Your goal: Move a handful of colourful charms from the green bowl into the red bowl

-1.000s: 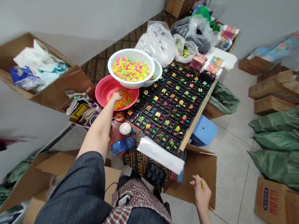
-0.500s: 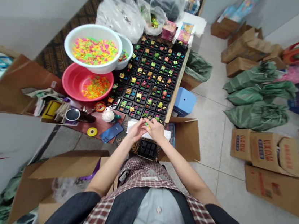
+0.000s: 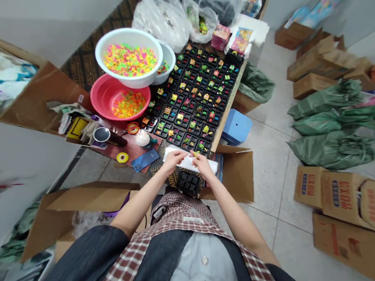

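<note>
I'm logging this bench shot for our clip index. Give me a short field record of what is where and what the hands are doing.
setting: table against a wall, cardboard boxes and green sacks on the floor
left hand: at the table's near edge, fingers curled; anything held is too small to tell
right hand: beside it, pinching a small yellow-green piece
under hands: white strip
centre: black trays with small coloured pieces
left of trays: white bowl and red basin, both holding neon pieces
near edge: blue phone, tape roll
</note>
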